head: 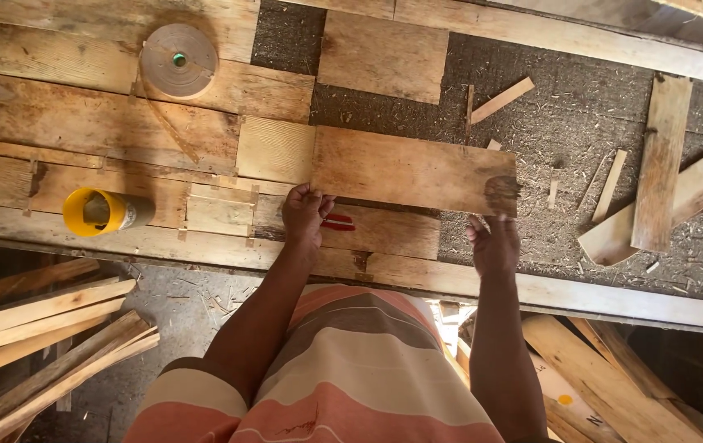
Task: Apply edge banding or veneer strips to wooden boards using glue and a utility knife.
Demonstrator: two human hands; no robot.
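We see a flat rectangular wooden board [413, 170] lying lengthwise across the middle of the plank-built counter [81, 123], and both of the person's hands are on its near edge. The left hand [305, 215] is curled closed at the board's near left corner, fingers folded in against the edge, so it grips the board there. The right hand [495, 244] holds the near right corner, its fingers wrapped up onto the board beside a dark knot [501, 194] in the wood. The board's right part lies over a dark sheet strewn with sawdust [564, 131], while its left end butts against a small pale square of wood [275, 150]. Just beside the left hand, partly under the board's near edge, lies a small red item [338, 222]; we cannot tell what it is. Further left on the counter a yellow-capped can [104, 212] lies on its side, and beyond it sits a roll of tan tape [178, 59] with a loose strip trailing toward us. A second, squarer board [384, 56] lies at the far side, well apart from the hands. Offcuts and slats [663, 189] are scattered to the right, and a bundle of long wooden strips [40, 328] lies below the counter on the left.
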